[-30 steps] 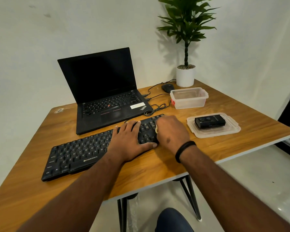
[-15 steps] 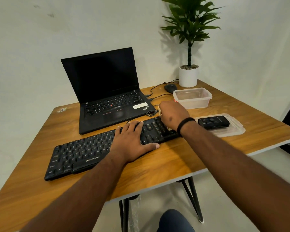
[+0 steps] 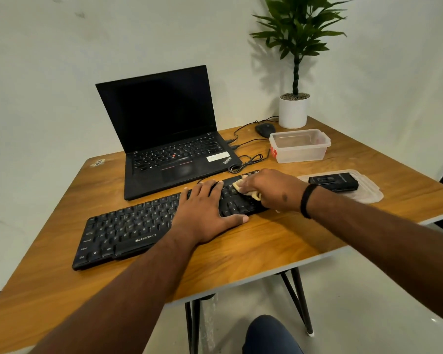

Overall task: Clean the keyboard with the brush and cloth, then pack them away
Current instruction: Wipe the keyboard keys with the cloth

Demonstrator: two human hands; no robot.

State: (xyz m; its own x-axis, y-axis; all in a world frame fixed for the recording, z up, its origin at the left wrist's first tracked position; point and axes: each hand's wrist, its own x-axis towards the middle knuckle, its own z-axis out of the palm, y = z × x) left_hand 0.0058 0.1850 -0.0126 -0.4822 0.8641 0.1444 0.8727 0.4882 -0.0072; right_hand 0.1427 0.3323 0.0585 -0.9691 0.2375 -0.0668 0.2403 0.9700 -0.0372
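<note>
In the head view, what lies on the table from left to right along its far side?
Laptop → mouse → white plant pot; the clear container sits just in front of the pot.

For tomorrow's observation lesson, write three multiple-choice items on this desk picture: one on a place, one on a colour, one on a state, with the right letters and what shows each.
1. Where does the black case lie?
A. on the clear lid
B. in the clear tub
C. on the laptop

2. What colour is the plant pot?
A. black
B. white
C. red

3. What is the state of the laptop?
A. shut
B. open, screen dark
C. open, screen lit

Answers:
1. A: the case rests on the flat lid, while the tub holds nothing visible.
2. B: the pot by the wall is plain white.
3. B: the screen stands upright and shows only black.
</note>
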